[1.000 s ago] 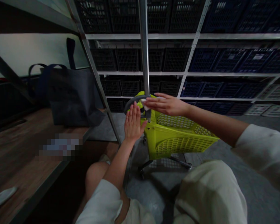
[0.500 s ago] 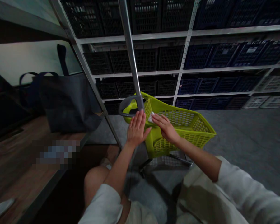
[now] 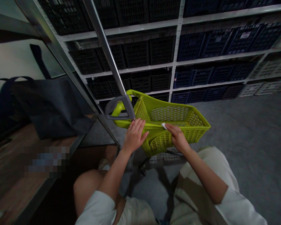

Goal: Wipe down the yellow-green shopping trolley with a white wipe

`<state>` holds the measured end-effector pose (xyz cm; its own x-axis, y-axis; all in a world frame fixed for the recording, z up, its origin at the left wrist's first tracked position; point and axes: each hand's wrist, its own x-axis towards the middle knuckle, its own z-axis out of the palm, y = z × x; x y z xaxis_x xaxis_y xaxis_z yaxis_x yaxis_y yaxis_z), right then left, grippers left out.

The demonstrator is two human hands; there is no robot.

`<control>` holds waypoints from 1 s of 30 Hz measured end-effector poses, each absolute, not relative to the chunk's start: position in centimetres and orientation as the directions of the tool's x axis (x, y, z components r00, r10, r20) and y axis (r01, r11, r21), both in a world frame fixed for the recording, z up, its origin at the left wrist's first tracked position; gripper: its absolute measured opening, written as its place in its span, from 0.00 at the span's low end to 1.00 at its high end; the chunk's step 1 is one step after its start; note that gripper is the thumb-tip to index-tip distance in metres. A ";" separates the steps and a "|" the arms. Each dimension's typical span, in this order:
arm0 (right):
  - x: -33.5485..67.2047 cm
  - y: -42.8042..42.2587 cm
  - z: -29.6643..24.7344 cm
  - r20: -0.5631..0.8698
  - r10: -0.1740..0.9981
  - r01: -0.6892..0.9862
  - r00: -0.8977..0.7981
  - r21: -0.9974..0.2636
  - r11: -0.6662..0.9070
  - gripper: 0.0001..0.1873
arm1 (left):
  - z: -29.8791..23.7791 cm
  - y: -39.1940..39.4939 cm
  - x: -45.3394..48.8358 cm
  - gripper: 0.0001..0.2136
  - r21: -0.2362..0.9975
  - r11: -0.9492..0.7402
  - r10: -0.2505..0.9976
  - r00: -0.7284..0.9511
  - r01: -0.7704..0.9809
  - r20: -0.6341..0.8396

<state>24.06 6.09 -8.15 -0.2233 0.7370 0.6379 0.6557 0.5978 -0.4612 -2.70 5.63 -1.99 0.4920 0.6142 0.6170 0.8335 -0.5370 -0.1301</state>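
A dark tote bag [image 3: 51, 106] sits on a wooden bench, left of the steel pull handle [image 3: 107, 53]. The left hand [image 3: 134, 136], fingers open, lies on the rim of a lime-green wheeled basket [image 3: 159, 144]; the right hand [image 3: 176, 137], fingers curled, pinches a white wipe [image 3: 164, 126] against it.

Your lime-green perforated plastic shopping basket [image 3: 170, 114], tilted on a wheeled stand, curved grey handle [image 3: 114, 107] at its end, small white cloth [image 3: 163, 126] on its near rim
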 end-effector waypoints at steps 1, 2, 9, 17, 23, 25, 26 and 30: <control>24.3 5.7 -8.3 0.642 0.735 0.652 -0.216 -0.465 0.598 0.40 | -1.9 5.1 -2.6 0.26 -0.132 -0.537 0.617 0.494 0.833 0.612; 24.3 5.2 -8.4 0.651 0.731 0.650 -0.205 -0.468 0.599 0.39 | -1.9 4.5 -2.4 0.26 -0.135 -0.533 0.622 0.496 0.835 0.606; 19.9 1.9 -8.0 0.683 0.730 0.708 0.006 -0.519 0.480 0.36 | 0.1 -0.4 -0.5 0.27 -0.149 -0.401 0.759 0.419 0.904 0.499; 12.3 0.8 -4.0 0.630 0.736 0.643 -0.248 -0.461 0.611 0.39 | 0.7 -1.1 -1.6 0.27 -0.145 -0.369 0.784 0.391 0.918 0.483; 20.2 0.6 -8.2 0.611 0.785 0.786 -0.105 -0.433 0.442 0.43 | 0.9 -1.4 -2.1 0.28 -0.152 -0.354 0.789 0.382 0.923 0.481; 21.6 0.5 -9.1 0.616 0.788 0.823 0.017 -0.456 0.338 0.41 | 0.9 -1.5 -1.9 0.28 -0.151 -0.354 0.791 0.382 0.923 0.478; 21.4 0.5 -9.0 0.613 0.788 0.828 0.060 -0.472 0.304 0.40 | 1.0 -1.5 -1.8 0.28 -0.150 -0.350 0.793 0.378 0.925 0.479; 15.5 0.4 -5.8 0.585 0.809 0.756 -0.052 -0.507 0.415 0.40 | 0.9 -1.4 -1.1 0.28 -0.136 -0.326 0.797 0.349 0.936 0.493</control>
<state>15.47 0.41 -5.82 -0.0520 0.8094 0.5849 0.7559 0.4147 -0.5067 -1.11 -1.41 0.94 0.3492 0.7968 0.4932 0.9356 -0.3258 -0.1361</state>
